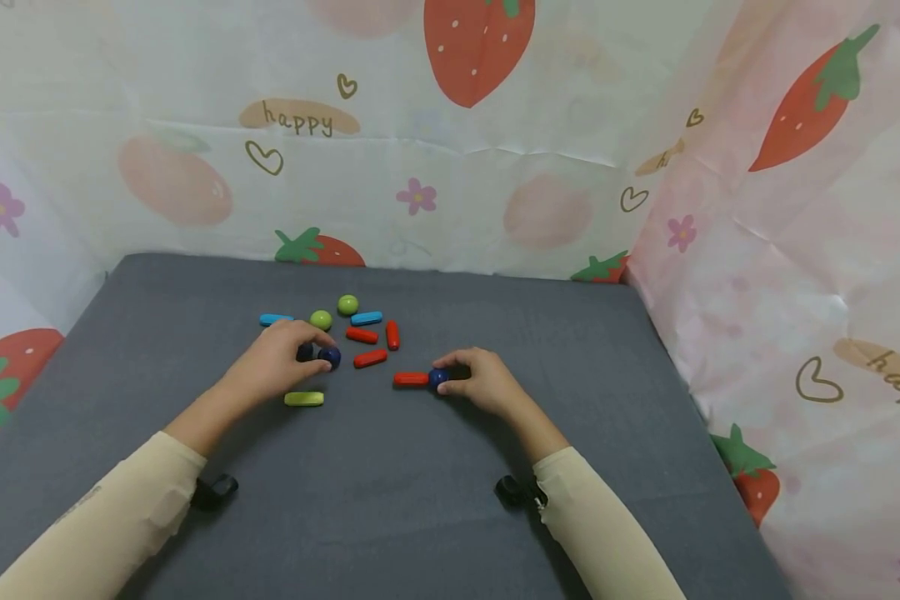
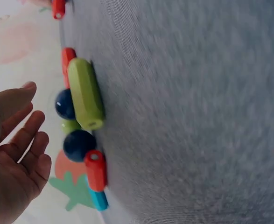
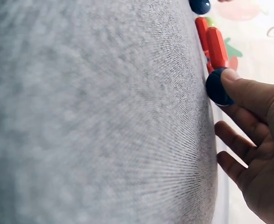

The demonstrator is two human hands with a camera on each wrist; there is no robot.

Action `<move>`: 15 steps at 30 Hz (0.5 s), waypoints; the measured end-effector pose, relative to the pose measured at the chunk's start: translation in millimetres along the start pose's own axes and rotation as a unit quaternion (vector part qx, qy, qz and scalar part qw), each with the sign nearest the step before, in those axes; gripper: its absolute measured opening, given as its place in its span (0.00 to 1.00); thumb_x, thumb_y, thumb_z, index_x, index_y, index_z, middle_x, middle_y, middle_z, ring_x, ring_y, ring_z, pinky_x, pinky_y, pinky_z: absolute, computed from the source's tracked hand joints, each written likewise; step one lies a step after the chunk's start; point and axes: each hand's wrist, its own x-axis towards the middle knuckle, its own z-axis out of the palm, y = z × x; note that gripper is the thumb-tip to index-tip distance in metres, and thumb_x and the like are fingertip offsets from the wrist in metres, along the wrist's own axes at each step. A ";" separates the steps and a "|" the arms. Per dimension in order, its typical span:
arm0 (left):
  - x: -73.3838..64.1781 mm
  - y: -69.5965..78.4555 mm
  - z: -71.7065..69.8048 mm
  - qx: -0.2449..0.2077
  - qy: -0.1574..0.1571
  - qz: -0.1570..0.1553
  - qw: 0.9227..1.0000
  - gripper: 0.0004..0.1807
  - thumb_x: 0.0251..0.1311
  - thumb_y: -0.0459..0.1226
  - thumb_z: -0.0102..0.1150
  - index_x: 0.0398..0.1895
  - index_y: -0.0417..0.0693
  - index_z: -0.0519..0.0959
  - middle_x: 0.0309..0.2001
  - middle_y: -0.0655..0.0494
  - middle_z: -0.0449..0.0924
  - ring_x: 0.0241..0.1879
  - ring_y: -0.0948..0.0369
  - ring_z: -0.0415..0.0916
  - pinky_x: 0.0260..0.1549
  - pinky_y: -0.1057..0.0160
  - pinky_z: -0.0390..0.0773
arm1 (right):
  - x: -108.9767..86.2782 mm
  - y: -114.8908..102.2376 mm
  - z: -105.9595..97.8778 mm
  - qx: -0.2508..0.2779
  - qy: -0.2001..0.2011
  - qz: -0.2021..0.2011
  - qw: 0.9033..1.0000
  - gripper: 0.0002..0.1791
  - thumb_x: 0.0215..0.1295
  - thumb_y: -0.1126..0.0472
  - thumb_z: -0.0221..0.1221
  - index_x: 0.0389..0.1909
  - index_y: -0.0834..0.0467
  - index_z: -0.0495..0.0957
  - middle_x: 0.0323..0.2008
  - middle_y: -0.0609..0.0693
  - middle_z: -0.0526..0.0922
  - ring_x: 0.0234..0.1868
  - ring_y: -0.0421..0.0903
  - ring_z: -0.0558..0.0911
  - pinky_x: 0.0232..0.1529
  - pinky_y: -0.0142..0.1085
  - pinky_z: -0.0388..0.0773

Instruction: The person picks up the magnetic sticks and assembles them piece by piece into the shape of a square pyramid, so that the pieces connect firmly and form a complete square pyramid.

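Observation:
My right hand pinches a dark blue ball between thumb and forefinger, low over the grey cloth. Against that ball sits the end of a red stick, which points left; the right wrist view shows the same red stick end-on to the ball. My left hand hovers by two dark blue balls, one near its fingertips and the other partly behind the fingers. Its fingers are loosely bent and apart from the balls in the left wrist view. Nearer me lies a yellow-green stick.
Beyond the left hand lie two green balls, two blue sticks and three red sticks. Another red stick shows in the left wrist view. A strawberry-print curtain stands along the back of the grey table.

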 end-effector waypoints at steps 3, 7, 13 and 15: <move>6.0 -7.4 0.2 0.005 -0.005 0.000 1.000 0.19 0.63 0.39 0.71 0.56 0.44 0.84 0.54 0.47 0.84 0.60 0.44 0.72 0.61 0.39 0.69 | -1.4 0.8 -0.6 0.000 0.001 0.001 1.000 0.19 0.59 0.55 0.74 0.52 0.44 0.87 0.54 0.45 0.85 0.61 0.49 0.79 0.67 0.49 0.71; 13.5 -13.7 1.6 0.013 -0.014 0.005 1.000 0.20 0.62 0.39 0.72 0.56 0.43 0.84 0.53 0.47 0.84 0.59 0.44 0.71 0.60 0.39 0.70 | -3.5 1.4 -1.2 0.001 -0.001 0.006 1.000 0.19 0.60 0.54 0.74 0.53 0.43 0.87 0.54 0.45 0.84 0.62 0.49 0.78 0.66 0.49 0.71; 21.7 -18.8 5.2 0.022 -0.030 0.007 0.999 0.20 0.61 0.38 0.73 0.56 0.43 0.84 0.53 0.48 0.84 0.57 0.45 0.70 0.56 0.41 0.72 | -5.1 4.4 -1.1 0.000 -0.006 0.011 1.000 0.19 0.61 0.53 0.73 0.54 0.42 0.86 0.56 0.44 0.83 0.63 0.49 0.77 0.66 0.50 0.71; 24.1 -19.9 7.0 0.029 -0.031 0.010 0.999 0.20 0.60 0.37 0.74 0.55 0.44 0.85 0.53 0.48 0.85 0.57 0.45 0.70 0.56 0.40 0.72 | -5.3 4.9 -1.3 0.001 -0.006 0.011 1.000 0.19 0.61 0.53 0.73 0.54 0.42 0.86 0.56 0.44 0.83 0.63 0.49 0.77 0.66 0.50 0.71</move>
